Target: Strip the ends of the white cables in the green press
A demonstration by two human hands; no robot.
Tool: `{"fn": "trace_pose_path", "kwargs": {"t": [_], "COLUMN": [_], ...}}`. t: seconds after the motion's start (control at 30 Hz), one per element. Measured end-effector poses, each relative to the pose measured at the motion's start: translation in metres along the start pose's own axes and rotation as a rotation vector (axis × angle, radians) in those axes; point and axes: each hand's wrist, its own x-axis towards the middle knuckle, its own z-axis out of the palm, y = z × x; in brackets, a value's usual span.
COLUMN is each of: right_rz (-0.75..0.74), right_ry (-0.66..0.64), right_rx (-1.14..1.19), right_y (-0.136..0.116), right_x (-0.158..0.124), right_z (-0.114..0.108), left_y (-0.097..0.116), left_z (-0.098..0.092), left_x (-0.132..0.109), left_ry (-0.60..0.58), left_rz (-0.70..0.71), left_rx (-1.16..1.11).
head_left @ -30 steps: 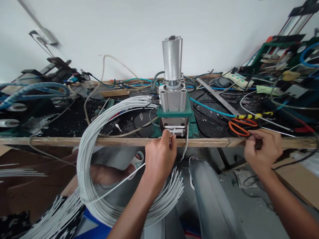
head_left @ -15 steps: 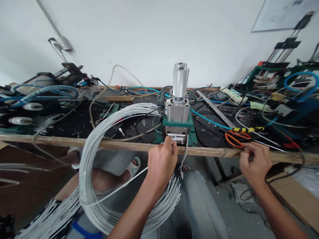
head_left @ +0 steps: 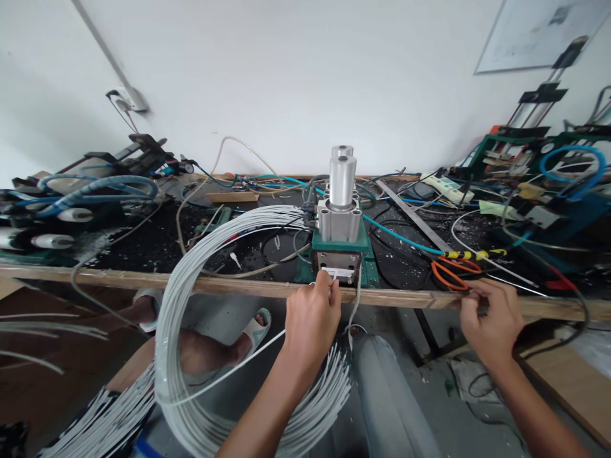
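My left hand point(head_left: 312, 315) is closed in a pinch on a white cable point(head_left: 238, 367), at the front of a small pneumatic press point(head_left: 340, 222). The T-shaped white end point(head_left: 337, 273) lies at the press's lower slot, just past my fingertips. From my hand the cable runs down left to a large coil of white cables point(head_left: 174, 318), partly behind my forearm. My right hand point(head_left: 494, 321) rests at the bench edge with curled fingers, beside orange-handled scissors point(head_left: 451, 277). What its fingers hold, if anything, is hidden.
The wooden bench edge point(head_left: 238, 286) runs across the view. Other machines stand left point(head_left: 57, 216) and right point(head_left: 529, 140). A metal bar point(head_left: 413, 216), a power strip point(head_left: 446, 187) and blue air hoses lie behind. Another person's leg point(head_left: 205, 350) shows below the bench at left.
The view has tilted up slightly. Two pale bars showed at the press slot before; now one shows, with the metal plate close above it. Both hands stay at nearly the same places.
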Motion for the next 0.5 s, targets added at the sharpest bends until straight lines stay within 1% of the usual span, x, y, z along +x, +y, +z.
{"fn": "trace_pose_path", "kwargs": {"t": [0.17, 0.33, 0.43, 0.5], "right_rz": [-0.028, -0.05, -0.052, -0.043], "right_ry": [0.012, 0.013, 0.015, 0.015], "right_rx": [0.002, -0.001, 0.005, 0.014], "right_y": [0.0, -0.001, 0.0, -0.001], "right_x": [-0.001, -0.001, 0.002, 0.004], "right_z": [0.0, 0.002, 0.004, 0.002], "left_y": [0.001, -0.002, -0.007, -0.01], "left_z": [0.001, 0.005, 0.008, 0.01], "left_x": [0.001, 0.0, -0.007, -0.018], "left_ry": [0.033, 0.104, 0.172, 0.223], "left_rz": [-0.003, 0.013, 0.029, 0.052], "left_rx": [-0.021, -0.06, -0.096, -0.13]}}
